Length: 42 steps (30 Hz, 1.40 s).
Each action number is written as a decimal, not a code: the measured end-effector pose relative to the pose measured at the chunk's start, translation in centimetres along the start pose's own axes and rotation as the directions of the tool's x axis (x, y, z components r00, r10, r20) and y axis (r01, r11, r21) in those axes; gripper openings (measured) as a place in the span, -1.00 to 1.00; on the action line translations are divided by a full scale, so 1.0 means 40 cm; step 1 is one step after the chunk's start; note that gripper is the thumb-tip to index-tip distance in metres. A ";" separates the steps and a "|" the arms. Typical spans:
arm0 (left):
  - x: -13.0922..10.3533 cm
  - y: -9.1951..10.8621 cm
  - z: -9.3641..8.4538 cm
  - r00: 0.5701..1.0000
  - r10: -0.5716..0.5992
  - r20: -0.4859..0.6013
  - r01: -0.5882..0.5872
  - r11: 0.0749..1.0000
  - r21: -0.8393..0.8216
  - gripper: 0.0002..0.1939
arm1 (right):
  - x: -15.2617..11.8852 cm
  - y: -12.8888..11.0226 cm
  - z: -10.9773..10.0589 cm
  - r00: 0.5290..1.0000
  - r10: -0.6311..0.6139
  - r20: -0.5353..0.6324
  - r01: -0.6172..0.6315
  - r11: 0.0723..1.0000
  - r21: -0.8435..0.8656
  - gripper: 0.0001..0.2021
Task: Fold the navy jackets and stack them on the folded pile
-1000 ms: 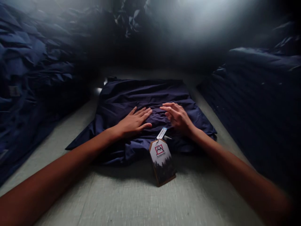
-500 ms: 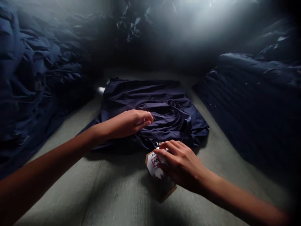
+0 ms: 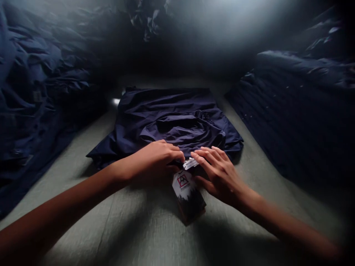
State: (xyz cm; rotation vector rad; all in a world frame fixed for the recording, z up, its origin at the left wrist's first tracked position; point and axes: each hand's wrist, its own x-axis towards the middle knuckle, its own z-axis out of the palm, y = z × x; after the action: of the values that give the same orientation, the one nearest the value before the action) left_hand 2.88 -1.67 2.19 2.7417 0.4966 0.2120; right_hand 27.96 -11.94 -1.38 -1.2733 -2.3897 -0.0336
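A folded navy jacket [image 3: 166, 101] lies in front of me, with a gathered, hood-like part [image 3: 180, 127] on top. At its near edge my left hand [image 3: 158, 157] is closed, fingertips curled over the fabric; its thumb is partly hidden. My right hand [image 3: 219, 171] rests just to the right, fingers stretched over the jacket's edge and thumb apart below them. Between the hands is a small white label [image 3: 190, 163] with dark print. Beneath it hangs a white-and-dark hang tag [image 3: 188, 197] with a red diamond logo, close to my right thumb.
Heaped navy garments [image 3: 41, 81] rise along the left side. A tall stack of navy garments [image 3: 291, 111] stands on the right. The pale table surface [image 3: 133, 221] shows in front of the jacket. The background is dark and blurred.
My left hand has come down and nearer, onto the jacket's front edge. My right hand has let go of the hang tag and shifted slightly up and right. The white label now shows.
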 end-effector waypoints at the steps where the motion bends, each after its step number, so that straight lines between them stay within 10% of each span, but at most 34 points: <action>1: -0.001 0.001 0.002 1.000 -0.001 -0.001 0.001 1.000 -0.003 -0.87 | -0.002 0.000 0.003 1.000 -0.013 -0.021 0.013 1.000 -0.005 -0.49; 5: -0.009 -0.004 0.009 1.000 -0.008 -0.007 0.008 1.000 -0.018 -0.84 | -0.021 -0.024 0.019 0.991 -0.069 -0.115 0.067 0.998 -0.021 -0.78; 17: 0.007 0.024 0.040 0.996 -0.017 -0.088 0.016 1.000 -0.011 -0.68 | -0.054 -0.056 0.069 0.959 -0.281 -0.048 0.284 0.955 0.082 -0.79; 24: 0.004 0.015 0.053 0.994 0.038 -0.102 -0.049 0.993 -0.105 -0.85 | -0.048 -0.024 0.036 0.974 0.008 -0.227 -0.019 0.999 -0.050 -0.59; 42: 0.002 -0.005 0.064 0.989 0.024 -0.144 -0.039 0.994 -0.099 -0.97 | -0.055 -0.062 0.054 0.985 -0.024 -0.169 -0.003 0.988 -0.155 -0.92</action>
State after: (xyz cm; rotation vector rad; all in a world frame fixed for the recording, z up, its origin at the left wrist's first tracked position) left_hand 3.41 -2.25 -0.24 2.6478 0.4666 0.4318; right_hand 26.27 -14.63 -3.76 -1.2711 -2.2829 -0.3238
